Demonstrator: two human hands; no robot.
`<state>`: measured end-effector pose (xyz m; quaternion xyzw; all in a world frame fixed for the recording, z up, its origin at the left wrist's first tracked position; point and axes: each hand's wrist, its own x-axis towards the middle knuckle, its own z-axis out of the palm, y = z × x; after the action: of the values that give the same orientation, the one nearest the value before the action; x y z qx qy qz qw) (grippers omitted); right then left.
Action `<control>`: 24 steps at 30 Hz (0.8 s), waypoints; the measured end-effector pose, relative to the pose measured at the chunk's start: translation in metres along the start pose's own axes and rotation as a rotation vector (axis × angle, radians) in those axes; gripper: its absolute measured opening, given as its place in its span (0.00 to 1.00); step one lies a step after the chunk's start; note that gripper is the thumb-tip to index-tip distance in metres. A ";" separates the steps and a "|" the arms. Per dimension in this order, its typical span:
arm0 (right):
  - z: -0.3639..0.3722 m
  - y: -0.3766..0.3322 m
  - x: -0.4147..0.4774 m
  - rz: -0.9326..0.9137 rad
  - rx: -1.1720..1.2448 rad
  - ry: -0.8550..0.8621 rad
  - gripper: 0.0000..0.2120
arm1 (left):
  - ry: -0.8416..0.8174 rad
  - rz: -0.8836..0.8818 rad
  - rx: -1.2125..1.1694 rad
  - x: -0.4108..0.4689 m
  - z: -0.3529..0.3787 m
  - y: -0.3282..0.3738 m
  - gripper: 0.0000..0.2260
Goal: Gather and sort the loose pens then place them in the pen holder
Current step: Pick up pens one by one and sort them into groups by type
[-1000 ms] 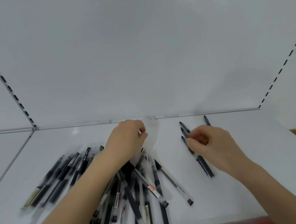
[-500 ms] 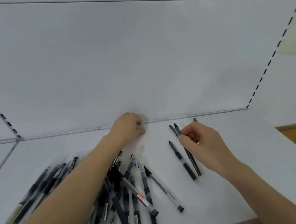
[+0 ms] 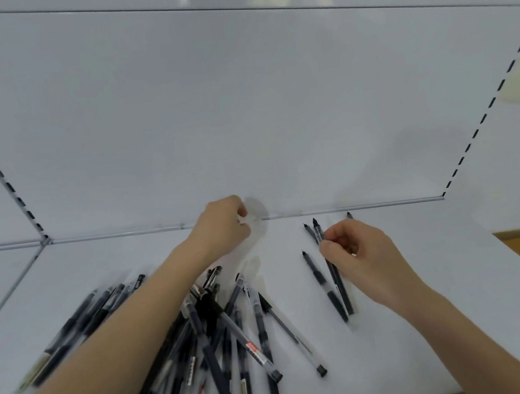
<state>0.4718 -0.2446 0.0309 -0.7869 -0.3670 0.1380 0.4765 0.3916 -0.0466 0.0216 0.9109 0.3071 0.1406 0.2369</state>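
Risk: left forearm [image 3: 122, 348] may scatter the jumbled black pen pile [image 3: 252, 348]. Right grip [image 3: 356, 256] pinches slim black pens [image 3: 340, 289]; left grip [image 3: 222, 226] (curled) holds what, I cannot tell.

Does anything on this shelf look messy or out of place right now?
Yes. The middle pile of pens lies crisscrossed, pens stacked over one another at odd angles, unlike the roughly parallel left group and the few pens beside the right hand. No pen holder is in view.

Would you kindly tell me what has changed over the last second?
The left hand moved away from the pile of black and clear pens to the white shelf's back edge. The right hand still pinches black pens; the pile stayed put.
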 end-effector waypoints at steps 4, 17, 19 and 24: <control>-0.004 -0.015 -0.005 -0.050 0.095 -0.033 0.06 | 0.024 0.043 -0.474 -0.033 -0.020 0.021 0.06; -0.002 -0.054 -0.032 -0.295 0.133 -0.129 0.08 | 0.057 0.069 -0.974 -0.102 -0.047 0.032 0.12; -0.001 -0.055 -0.033 -0.285 0.106 -0.160 0.08 | 0.060 0.080 -0.957 -0.105 -0.049 0.033 0.13; -0.002 -0.051 -0.034 -0.223 0.046 -0.286 0.07 | 0.121 0.127 -0.912 -0.110 -0.054 0.035 0.10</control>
<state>0.4262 -0.2561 0.0704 -0.7026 -0.5128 0.2030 0.4497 0.3025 -0.1218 0.0732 0.7209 0.1707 0.3285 0.5859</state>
